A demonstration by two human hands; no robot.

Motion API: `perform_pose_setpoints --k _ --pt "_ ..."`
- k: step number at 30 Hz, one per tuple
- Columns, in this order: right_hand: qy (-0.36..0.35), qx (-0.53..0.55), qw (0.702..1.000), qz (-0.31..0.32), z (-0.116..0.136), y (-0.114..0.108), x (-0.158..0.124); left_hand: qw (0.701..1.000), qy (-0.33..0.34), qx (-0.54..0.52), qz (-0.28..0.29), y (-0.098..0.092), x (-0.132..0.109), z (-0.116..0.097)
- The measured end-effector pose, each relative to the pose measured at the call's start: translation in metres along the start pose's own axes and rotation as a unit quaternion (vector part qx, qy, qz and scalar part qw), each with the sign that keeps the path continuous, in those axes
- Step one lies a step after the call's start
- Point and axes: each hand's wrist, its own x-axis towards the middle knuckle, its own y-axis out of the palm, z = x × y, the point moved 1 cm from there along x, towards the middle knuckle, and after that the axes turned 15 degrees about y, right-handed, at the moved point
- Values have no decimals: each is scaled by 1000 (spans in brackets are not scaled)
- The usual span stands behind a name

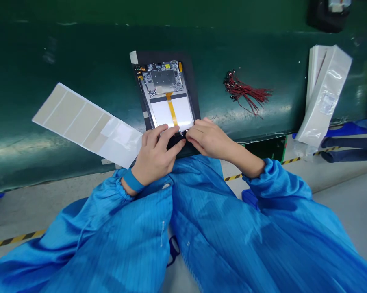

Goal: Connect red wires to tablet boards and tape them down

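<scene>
An opened tablet [168, 93] lies on a black mat [193, 81] on the green bench, its circuit board at the far end and a white panel with an orange ribbon strip nearer me. My left hand [154, 156] rests at the tablet's near edge, fingers curled and pressing on a small dark part there. My right hand [209, 138] meets it from the right, fingertips pinched at the same spot. What sits under the fingertips is hidden. Both arms wear blue sleeves, and a blue band wraps the left wrist.
A long white sheet of adhesive strips [85, 122] lies left of the tablet. A bundle of red wires [247, 92] lies to the right. Bagged white packs [325, 93] lean at the far right. The bench's front edge [256, 138] runs just beyond my wrists.
</scene>
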Motion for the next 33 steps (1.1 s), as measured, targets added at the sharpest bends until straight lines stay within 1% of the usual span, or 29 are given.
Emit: perform_pose_setpoints --k 3,6,10,14,18,21,23,25,27,28,29,30,31,32,33 --pt "13 -12 1000 5 6 -1 -1 1000 4 -4 0 3 0 0" --pt "42 -11 999 6 10 0 -3 1000 25 19 -4 5 -1 -1" --pt "80 15 997 -6 9 1 -5 998 38 52 10 3 1 -7" --pt "81 45 996 -14 2 1 -7 997 36 71 14 0 13 -15" --pt "93 57 994 -25 -4 3 -7 993 56 102 8 4 27 -22" --pt "104 62 991 -50 -9 0 -11 990 74 123 7 8 33 -25" --pt "119 70 986 -91 -14 -6 -15 990 75 119 5 4 31 -24" --pt "139 94 973 -156 -16 -12 -18 992 62 105 -18 -8 19 -20" --pt "145 127 956 -220 -10 -13 -15 991 29 106 -71 -29 -5 -14" --pt "130 141 952 -237 -2 -10 -11 988 0 114 -102 -41 -20 -12" --pt "99 151 954 -240 9 -4 -5 984 -40 116 -132 -54 -38 -10" --pt "55 152 960 -227 24 5 2 978 -89 106 -155 -67 -57 -9" --pt "2 145 969 -202 41 16 10 971 -148 84 -166 -78 -76 -8" --pt "-50 128 975 -172 59 28 18 963 -213 46 -159 -87 -95 -9" --pt "-95 105 979 -143 77 41 25 951 -281 -7 -132 -92 -113 -10"
